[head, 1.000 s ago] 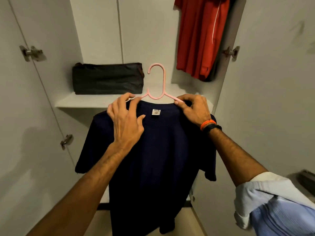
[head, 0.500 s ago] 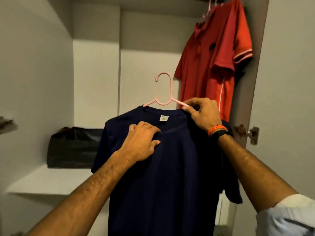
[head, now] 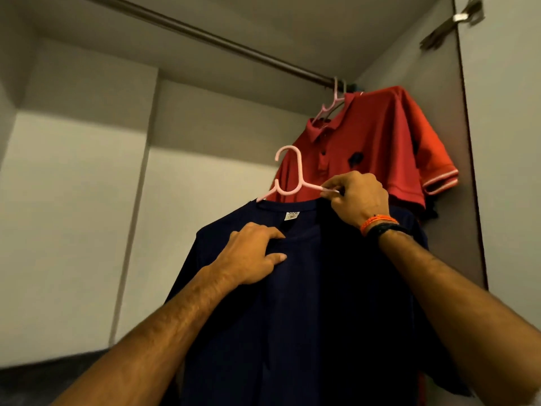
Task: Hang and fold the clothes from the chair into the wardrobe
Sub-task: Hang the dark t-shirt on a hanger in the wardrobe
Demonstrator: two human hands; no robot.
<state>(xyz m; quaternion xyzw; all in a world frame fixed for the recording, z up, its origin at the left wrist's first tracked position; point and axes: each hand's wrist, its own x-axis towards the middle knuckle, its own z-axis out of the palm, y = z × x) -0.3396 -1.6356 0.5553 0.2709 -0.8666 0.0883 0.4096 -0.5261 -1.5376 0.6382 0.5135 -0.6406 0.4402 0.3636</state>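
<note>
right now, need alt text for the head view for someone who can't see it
A person lifts a navy t-shirt on a pink hanger toward the wardrobe rail, the right hand pinching the hanger's arm and the left hand gripping the fabric below the collar. A red polo shirt hangs at the rail's right end.

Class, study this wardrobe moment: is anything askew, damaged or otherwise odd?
Nothing is damaged. The navy T-shirt sits on its pink hanger, held below the rail, not yet hooked. The red polo hangs bunched against the side wall.
</note>
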